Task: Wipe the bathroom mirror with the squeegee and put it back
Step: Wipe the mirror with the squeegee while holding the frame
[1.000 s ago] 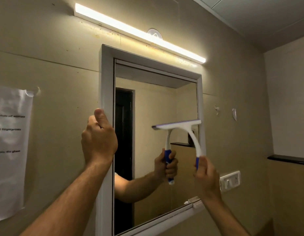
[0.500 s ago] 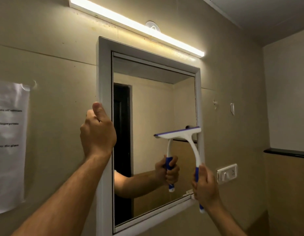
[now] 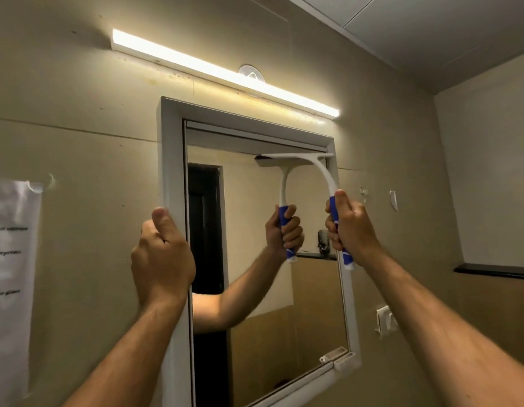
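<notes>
A wall mirror in a white frame [image 3: 170, 160] fills the middle of the head view. My right hand [image 3: 350, 229] is closed around the blue grip of a white squeegee [image 3: 324, 171]. Its blade lies flat against the glass at the mirror's top right corner, just under the upper frame. My left hand [image 3: 161, 259] grips the mirror's left frame edge at mid height, thumb up. The glass reflects my arm and the squeegee.
A lit tube light [image 3: 225, 73] runs above the mirror. A paper notice [image 3: 11, 274] hangs on the left wall. To the right are a wall switch [image 3: 385, 318], small wall hooks [image 3: 393, 199] and a dark ledge [image 3: 492, 271].
My right hand has lifted the squeegee from the lower right part of the glass up to the top right corner. My left hand stays on the frame.
</notes>
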A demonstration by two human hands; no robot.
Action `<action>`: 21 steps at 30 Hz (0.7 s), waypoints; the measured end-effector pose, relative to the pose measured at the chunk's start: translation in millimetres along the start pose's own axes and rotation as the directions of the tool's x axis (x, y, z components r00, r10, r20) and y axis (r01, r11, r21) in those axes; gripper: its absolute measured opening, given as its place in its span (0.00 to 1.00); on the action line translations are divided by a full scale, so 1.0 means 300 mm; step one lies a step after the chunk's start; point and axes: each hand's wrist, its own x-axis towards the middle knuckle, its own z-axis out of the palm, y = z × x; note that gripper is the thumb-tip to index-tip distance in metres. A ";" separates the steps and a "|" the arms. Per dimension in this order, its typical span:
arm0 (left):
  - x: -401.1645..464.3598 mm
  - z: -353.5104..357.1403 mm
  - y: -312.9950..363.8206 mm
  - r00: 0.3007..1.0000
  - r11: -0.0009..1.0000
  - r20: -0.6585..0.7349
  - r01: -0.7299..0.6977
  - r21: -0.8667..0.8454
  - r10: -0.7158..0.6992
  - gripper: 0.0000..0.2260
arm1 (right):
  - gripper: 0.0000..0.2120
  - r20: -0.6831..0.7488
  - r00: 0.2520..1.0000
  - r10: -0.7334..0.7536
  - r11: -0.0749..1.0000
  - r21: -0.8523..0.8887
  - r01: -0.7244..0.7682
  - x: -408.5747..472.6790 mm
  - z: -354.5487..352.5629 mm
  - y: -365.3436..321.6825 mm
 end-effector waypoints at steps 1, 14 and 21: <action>0.025 0.014 -0.021 0.997 0.993 0.079 0.033 -0.113 -0.024 0.10 | 0.19 0.015 1.000 0.009 1.000 0.026 -0.010 0.006 0.001 0.002; 0.019 -0.037 -0.016 0.981 0.956 0.191 0.082 -0.283 -0.028 0.09 | 0.19 -0.043 0.999 -0.005 0.996 0.090 0.009 -0.042 0.066 0.005; 0.027 -0.021 -0.040 0.970 0.957 0.224 0.150 -0.250 -0.093 0.12 | 0.20 0.001 0.998 0.063 0.993 0.097 -0.063 -0.013 0.076 0.044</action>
